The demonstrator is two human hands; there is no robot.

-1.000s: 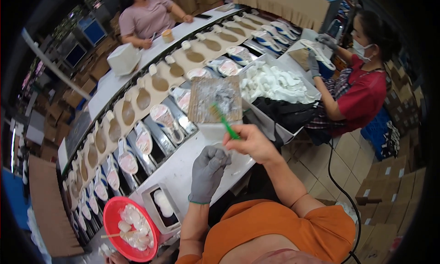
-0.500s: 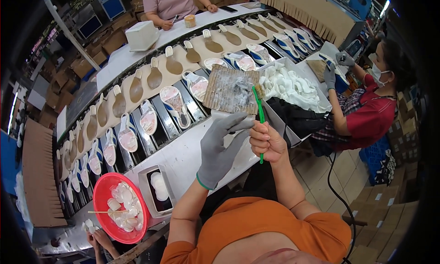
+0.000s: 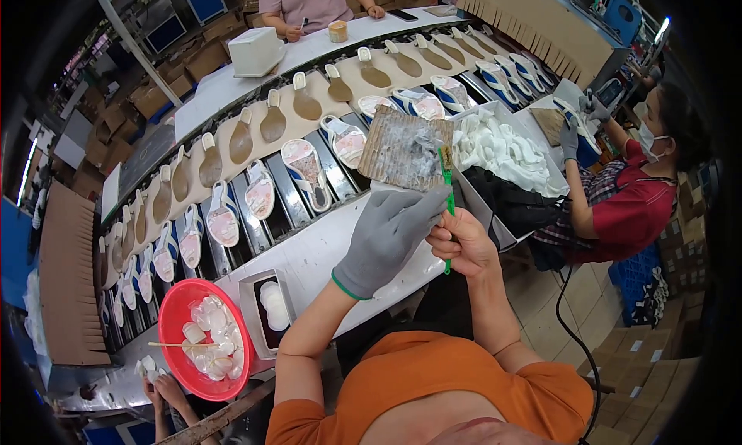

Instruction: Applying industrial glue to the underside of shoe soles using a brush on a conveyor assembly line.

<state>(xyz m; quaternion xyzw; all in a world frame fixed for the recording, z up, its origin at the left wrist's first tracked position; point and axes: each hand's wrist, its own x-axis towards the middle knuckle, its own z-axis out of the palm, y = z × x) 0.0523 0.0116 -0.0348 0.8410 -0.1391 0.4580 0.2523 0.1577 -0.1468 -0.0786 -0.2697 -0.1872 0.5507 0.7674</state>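
My right hand (image 3: 468, 242), bare, is closed round the handle of a green toothbrush-like brush (image 3: 449, 176) held upright, bristles at the top. My left hand (image 3: 396, 240), in a grey glove, reaches across from the left with its fingers stretched out. Its fingertips are at the brush handle, just above my right hand; whether they press on it is hard to make out. Beyond the brush head lies a corrugated cardboard piece (image 3: 402, 147) smeared with grey-white residue.
A line carries sandal uppers (image 3: 259, 190) and tan soles (image 3: 272, 125). Right of the cardboard, a box holds white pieces (image 3: 502, 151). A red basin (image 3: 166, 321) and a small white box (image 3: 246, 294) stand left. A co-worker in red (image 3: 638, 205) sits right; another person (image 3: 309, 4) is opposite.
My left hand has moved right, its fingertips coming up to the brush handle. My right hand still grips the brush. The whole view has shifted slightly.
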